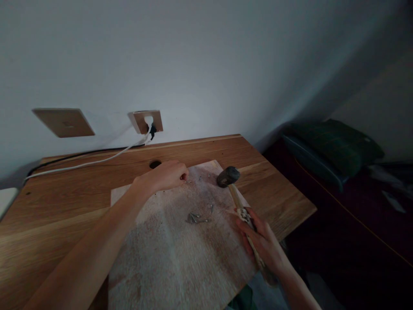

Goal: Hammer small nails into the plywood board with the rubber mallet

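My left hand (172, 174) is closed in a pinch low over the far part of a worn, pale wooden board (167, 254). A thin, shiny nail (188, 182) shows at its fingertips; most of it is hidden. In my right hand (260, 239) is a hammer (228, 176) with a dark metal head and a light wooden handle, its grip partly wrapped. The head is above the board's right edge, to the right of my left hand. Between the hands, a small pile of loose nails (193, 218) lies on the board, with another single nail (211, 209) beside it.
The board rests on a wooden desk (271, 189) against a white wall. A socket (148, 122) holds plugs, with a white cord (87, 163) and a black cord running left. A round hole (155, 164) is behind my left wrist. Green cushions (335, 146) are at right.
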{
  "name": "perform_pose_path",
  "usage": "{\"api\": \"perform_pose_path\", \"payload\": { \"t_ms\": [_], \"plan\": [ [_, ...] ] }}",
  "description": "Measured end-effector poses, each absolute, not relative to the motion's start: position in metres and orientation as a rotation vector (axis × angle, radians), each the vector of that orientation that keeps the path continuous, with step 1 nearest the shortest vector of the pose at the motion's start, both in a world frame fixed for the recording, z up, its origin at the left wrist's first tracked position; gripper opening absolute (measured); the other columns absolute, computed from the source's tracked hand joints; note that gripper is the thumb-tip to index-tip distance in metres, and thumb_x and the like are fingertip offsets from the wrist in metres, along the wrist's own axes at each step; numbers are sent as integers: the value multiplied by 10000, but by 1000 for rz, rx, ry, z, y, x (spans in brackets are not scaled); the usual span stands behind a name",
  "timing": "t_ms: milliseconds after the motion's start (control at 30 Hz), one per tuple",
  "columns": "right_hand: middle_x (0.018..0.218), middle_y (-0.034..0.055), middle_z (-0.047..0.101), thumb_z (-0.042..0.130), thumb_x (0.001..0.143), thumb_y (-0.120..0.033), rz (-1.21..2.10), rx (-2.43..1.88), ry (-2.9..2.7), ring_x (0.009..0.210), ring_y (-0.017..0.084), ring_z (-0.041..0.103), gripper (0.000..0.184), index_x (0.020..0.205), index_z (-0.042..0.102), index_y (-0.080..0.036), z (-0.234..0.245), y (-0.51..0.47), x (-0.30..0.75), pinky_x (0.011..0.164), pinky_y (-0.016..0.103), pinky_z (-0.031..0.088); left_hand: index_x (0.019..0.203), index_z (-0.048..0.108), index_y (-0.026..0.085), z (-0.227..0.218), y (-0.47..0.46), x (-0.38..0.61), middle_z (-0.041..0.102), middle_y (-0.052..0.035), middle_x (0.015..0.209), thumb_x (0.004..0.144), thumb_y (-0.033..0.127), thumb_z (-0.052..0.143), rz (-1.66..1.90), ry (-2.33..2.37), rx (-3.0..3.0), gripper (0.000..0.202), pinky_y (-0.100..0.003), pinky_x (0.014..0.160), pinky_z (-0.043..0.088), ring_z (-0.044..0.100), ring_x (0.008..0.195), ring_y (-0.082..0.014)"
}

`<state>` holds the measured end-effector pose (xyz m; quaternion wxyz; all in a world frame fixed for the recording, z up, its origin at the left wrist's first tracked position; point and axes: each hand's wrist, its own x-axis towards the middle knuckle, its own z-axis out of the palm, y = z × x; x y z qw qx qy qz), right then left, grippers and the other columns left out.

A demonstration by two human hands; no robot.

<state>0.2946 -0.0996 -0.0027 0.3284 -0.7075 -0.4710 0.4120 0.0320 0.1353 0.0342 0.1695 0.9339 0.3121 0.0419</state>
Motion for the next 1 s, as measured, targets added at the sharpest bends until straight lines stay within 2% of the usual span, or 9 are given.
{"api": "perform_pose_path", "payload": {
  "t_ms": [733, 1000],
  "plan": [
    [434, -97, 504, 540, 1002, -542, 1062, -1875, -1222, 350, 117, 434, 375, 1189, 610, -224, -3, -99, 294, 414, 228, 339, 680, 683, 217, 37, 134, 32, 682, 9, 680, 752, 92, 628, 133, 851, 2649, 155, -300, 671, 386, 597, 672, -163],
    [454, -95, 508, 529, 1014, -539, 1049, -1852, -1242, 363, 114, 431, 351, 1139, 617, -224, -2, -98, 293, 421, 232, 338, 731, 714, 220, 39, 132, 32, 706, -12, 749, 763, 87, 634, 90, 909, 2664, 159, -305, 688, 385, 605, 726, -182]
  ]
}}
